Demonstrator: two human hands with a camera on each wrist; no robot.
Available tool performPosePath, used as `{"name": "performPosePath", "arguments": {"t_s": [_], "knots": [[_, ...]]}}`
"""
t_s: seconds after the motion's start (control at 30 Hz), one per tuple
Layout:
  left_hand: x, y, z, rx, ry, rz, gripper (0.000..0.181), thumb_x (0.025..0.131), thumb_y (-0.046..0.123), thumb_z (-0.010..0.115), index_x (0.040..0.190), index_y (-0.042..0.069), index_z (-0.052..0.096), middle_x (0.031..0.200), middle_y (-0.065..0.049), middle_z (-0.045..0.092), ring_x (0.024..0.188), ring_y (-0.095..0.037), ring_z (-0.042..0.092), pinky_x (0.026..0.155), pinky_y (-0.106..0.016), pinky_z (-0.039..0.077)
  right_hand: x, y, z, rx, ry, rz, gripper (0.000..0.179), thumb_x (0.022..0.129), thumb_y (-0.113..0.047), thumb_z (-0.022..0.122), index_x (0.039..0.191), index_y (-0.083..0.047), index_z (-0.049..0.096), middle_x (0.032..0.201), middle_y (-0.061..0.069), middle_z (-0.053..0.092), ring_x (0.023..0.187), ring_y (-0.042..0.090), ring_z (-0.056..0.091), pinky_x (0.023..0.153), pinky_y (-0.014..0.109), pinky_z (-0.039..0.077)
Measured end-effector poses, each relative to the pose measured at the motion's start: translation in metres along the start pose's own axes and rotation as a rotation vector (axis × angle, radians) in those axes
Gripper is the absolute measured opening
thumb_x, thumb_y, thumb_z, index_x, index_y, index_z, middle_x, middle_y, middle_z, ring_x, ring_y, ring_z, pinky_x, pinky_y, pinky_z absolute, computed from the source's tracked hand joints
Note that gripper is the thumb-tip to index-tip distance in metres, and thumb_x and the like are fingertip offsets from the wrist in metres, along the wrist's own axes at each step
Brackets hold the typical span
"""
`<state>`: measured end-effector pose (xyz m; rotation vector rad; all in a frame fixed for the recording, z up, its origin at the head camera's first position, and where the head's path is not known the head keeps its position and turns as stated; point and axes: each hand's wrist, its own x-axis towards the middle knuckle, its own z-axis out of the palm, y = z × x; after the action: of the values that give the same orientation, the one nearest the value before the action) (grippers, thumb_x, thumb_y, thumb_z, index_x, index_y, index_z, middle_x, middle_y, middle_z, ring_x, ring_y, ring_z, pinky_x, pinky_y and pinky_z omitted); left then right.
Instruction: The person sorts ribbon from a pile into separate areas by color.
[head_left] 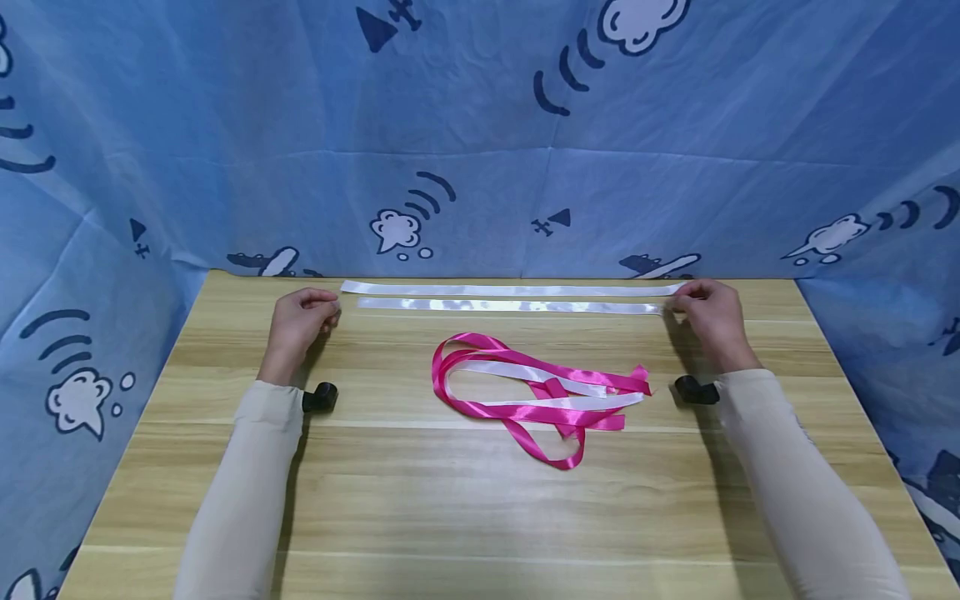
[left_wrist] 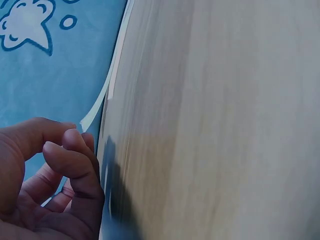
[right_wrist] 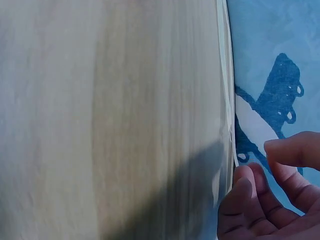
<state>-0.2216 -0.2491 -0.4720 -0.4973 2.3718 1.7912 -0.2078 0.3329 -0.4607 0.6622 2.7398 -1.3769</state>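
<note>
Two straight white satin ribbons lie side by side along the table's back edge. The end of the farther white ribbon [head_left: 510, 291] reaches the fingertips of my left hand [head_left: 300, 325], which seem to pinch it; in the left wrist view that white ribbon [left_wrist: 95, 111] lifts off the wood. My right hand [head_left: 714, 321] pinches its other end, and the white ribbon [right_wrist: 233, 142] meets the fingertips there. The nearer white ribbon [head_left: 510, 306] lies flat and shiny. In front of both is a loose looped bundle of pink ribbon [head_left: 468, 342] with white ribbon lengths in it.
The wooden table [head_left: 420, 533] ends just behind the white ribbons. A blue patterned cloth [head_left: 480, 125] hangs behind it and along both sides. Black wrist devices sit at the left cuff [head_left: 321, 398] and the right cuff [head_left: 696, 390].
</note>
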Motion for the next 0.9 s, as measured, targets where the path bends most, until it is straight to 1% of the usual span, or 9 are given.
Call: {"name": "performPosePath", "arguments": {"t_s": [0.2,0.3,0.43,0.57,0.7,0.77,0.83,0.9], "knots": [[-0.003,0.0,-0.006,0.009,0.007,-0.018,0.027,0.103,0.013,0.065,0.123,-0.004,0.065,0.077,0.007,0.066,0.069,-0.006,0.06,0.063,-0.018,0.052,-0.002,0.0,-0.007,-0.013,0.0,-0.011,0.025,0.105,-0.017,0.057,0.122,0.001,0.062,0.11,0.002,0.057,0.092,0.011,0.056,0.072,0.018,0.054],[-0.004,0.001,-0.007,0.023,0.011,-0.024,0.026,0.103,0.014,0.064,0.123,-0.003,0.065,0.077,0.007,0.065,0.07,-0.006,0.06,0.064,-0.019,0.052,-0.003,0.0,-0.011,-0.023,0.004,-0.012,0.025,0.106,-0.019,0.055,0.121,0.001,0.061,0.11,0.001,0.057,0.092,0.01,0.055,0.072,0.017,0.053],[-0.007,0.003,-0.008,0.061,0.01,-0.016,0.027,0.104,0.016,0.064,0.124,-0.002,0.066,0.08,0.007,0.064,0.07,-0.007,0.057,0.064,-0.02,0.05,-0.005,0.0,-0.014,-0.033,0.005,-0.019,0.026,0.107,-0.022,0.054,0.12,-0.001,0.061,0.109,-0.001,0.058,0.093,0.009,0.055,0.073,0.017,0.054],[-0.012,0.009,-0.005,0.091,-0.009,0.016,0.032,0.104,0.02,0.063,0.128,0.0,0.066,0.089,0.005,0.064,0.075,-0.008,0.057,0.067,-0.022,0.051,-0.01,-0.003,-0.014,-0.027,0.001,-0.039,0.026,0.107,-0.024,0.056,0.122,-0.003,0.062,0.112,-0.004,0.058,0.095,0.006,0.056,0.075,0.016,0.055],[-0.017,0.014,-0.002,0.088,-0.033,0.061,0.037,0.104,0.024,0.065,0.131,0.0,0.065,0.098,0.003,0.065,0.083,-0.006,0.061,0.071,-0.022,0.054,-0.016,-0.009,-0.015,-0.001,-0.01,-0.089,0.026,0.106,-0.022,0.06,0.122,-0.002,0.063,0.11,-0.01,0.061,0.093,-0.002,0.057,0.075,0.015,0.055],[-0.019,0.017,0.0,0.087,-0.046,0.086,0.038,0.103,0.024,0.065,0.132,-0.001,0.065,0.099,0.004,0.065,0.084,-0.004,0.062,0.072,-0.021,0.054,-0.019,-0.012,-0.014,0.014,-0.021,-0.124,0.027,0.106,-0.02,0.06,0.124,0.0,0.064,0.108,-0.012,0.062,0.091,-0.005,0.057,0.075,0.015,0.056],[-0.021,0.019,0.002,0.09,-0.065,0.112,0.039,0.103,0.024,0.066,0.132,-0.002,0.064,0.1,0.004,0.065,0.086,-0.005,0.063,0.073,-0.021,0.054,-0.023,-0.015,-0.012,0.021,-0.037,-0.153,0.029,0.106,-0.017,0.06,0.128,0.003,0.063,0.108,-0.012,0.063,0.091,-0.006,0.058,0.075,0.014,0.056],[-0.022,0.02,0.004,0.091,-0.082,0.135,0.039,0.103,0.024,0.066,0.132,-0.002,0.065,0.099,0.005,0.065,0.087,-0.008,0.064,0.074,-0.021,0.055,-0.026,-0.018,-0.01,0.027,-0.054,-0.187,0.03,0.106,-0.015,0.059,0.13,0.004,0.062,0.111,-0.008,0.064,0.092,-0.005,0.059,0.076,0.013,0.057]]}}
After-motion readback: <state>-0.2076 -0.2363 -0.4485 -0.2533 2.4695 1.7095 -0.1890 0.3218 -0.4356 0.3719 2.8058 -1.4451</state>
